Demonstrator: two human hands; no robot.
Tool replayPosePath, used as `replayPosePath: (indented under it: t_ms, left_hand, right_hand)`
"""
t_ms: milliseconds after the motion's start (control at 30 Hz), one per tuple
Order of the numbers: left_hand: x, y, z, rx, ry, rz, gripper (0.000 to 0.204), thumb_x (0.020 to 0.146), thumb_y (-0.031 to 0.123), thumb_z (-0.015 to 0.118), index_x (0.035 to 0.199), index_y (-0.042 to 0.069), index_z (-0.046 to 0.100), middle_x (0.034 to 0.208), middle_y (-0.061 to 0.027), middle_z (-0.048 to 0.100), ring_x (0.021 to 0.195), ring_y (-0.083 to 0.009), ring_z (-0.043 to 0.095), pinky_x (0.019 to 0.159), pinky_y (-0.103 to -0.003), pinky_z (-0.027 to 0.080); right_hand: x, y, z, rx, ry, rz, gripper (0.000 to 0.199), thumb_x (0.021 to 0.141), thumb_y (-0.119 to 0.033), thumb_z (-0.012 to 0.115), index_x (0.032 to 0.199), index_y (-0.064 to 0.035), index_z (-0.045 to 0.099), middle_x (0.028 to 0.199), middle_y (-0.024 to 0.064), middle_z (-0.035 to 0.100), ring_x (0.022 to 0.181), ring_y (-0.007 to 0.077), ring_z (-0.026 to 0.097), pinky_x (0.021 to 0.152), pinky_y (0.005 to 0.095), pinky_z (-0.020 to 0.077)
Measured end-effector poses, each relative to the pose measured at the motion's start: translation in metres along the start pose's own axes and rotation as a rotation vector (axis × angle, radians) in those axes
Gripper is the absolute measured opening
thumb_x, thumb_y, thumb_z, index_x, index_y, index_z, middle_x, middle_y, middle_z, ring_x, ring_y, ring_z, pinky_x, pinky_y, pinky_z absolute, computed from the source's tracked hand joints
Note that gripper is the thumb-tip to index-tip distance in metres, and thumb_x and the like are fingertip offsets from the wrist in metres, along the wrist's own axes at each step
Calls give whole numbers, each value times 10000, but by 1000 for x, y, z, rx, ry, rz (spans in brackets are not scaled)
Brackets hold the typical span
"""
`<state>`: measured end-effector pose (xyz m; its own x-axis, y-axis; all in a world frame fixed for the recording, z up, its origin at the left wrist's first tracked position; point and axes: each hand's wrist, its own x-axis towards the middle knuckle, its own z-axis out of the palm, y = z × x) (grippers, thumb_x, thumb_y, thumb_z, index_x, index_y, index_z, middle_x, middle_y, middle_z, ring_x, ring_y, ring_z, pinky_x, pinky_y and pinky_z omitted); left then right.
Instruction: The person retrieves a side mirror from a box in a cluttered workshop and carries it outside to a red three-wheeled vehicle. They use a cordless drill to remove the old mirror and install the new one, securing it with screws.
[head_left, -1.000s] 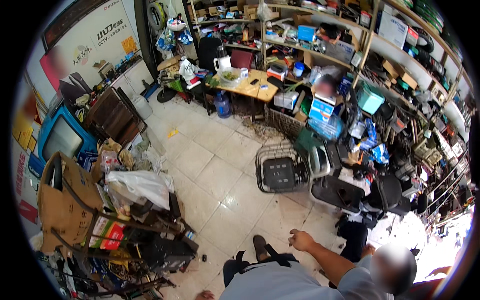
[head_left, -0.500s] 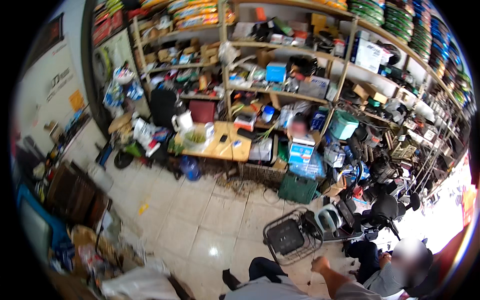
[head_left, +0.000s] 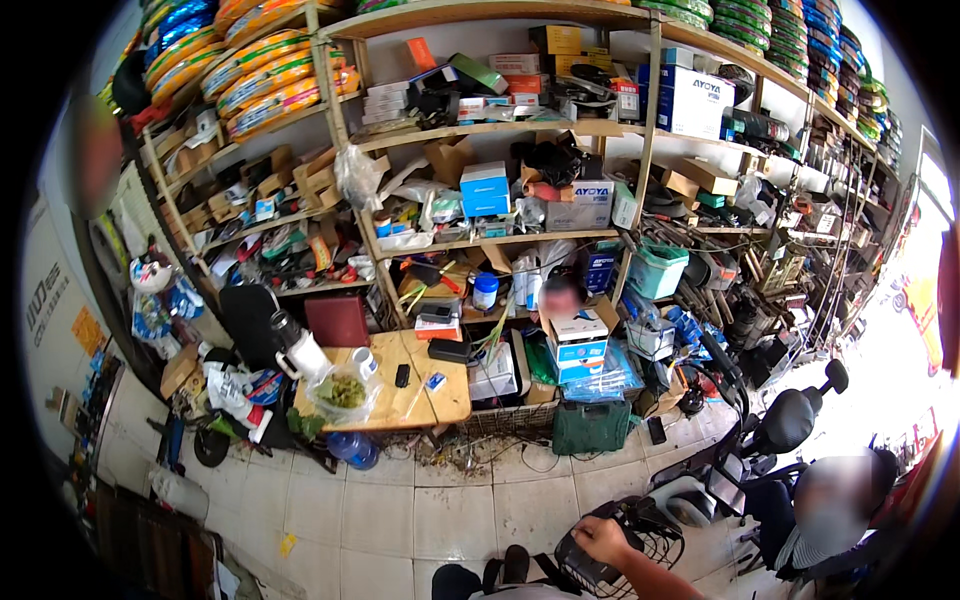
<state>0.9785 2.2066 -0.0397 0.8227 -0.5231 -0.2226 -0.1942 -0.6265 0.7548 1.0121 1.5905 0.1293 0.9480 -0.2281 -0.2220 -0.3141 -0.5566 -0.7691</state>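
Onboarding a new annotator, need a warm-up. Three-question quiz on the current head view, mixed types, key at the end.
1. Multiple choice: which thing is nearest the right hand in the picture?
A) blue water jug
B) black wire basket
C) blue jar
2. True or false: the dark green case sits on the top shelf.
3. Fill in: the white mug stands on the wooden ____.

Key:
1. B
2. False; it is down on the tiled floor.
3. table
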Motion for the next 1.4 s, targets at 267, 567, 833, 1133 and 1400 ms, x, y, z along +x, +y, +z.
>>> replayPosePath:
  t_ms: [267,567,833,1133,1400]
  left_hand:
    - [170,-47,-46,115,-389,-77,284,956,370,623,859,143,762,735,-90,694,705,-272,665,640,-452,546]
    - [415,-83,-200,472,-161,215,252,958,337,622,835,121,662,811,-110,651,805,-250,640,769,-462,520]
    - [480,-16,-151,-187,-107,-431,88,854,189,706,884,110,732,733,-58,678,609,-198,645,511,-359,512]
    - [519,58,-88,454,-394,-71,347,833,349,669,1137,184,707,1062,-113,710,993,-333,651,862,-499,510]
    - [714,289,-216,-354,340,-134,130,943,93,683,949,56,559,818,-3,583,737,-102,550,674,-271,466]
  right_hand:
    - [58,7,-24,45,229,197,239,873,-293,717,967,-75,744,868,148,738,828,345,727,734,400,569]
    - [137,-87,-49,-60,324,89,186,854,-247,740,893,-66,739,697,125,701,638,285,708,611,374,548]
    - [278,-69,-129,-63,474,-42,223,924,-222,702,808,-31,697,641,162,617,556,310,618,542,409,470]
    - [504,-196,-263,240,787,-647,147,879,-50,708,822,-7,580,743,138,581,618,274,575,568,378,437]
    - [636,-298,-386,-363,713,-760,310,825,-133,747,1063,1,601,986,185,630,954,386,612,825,466,503]
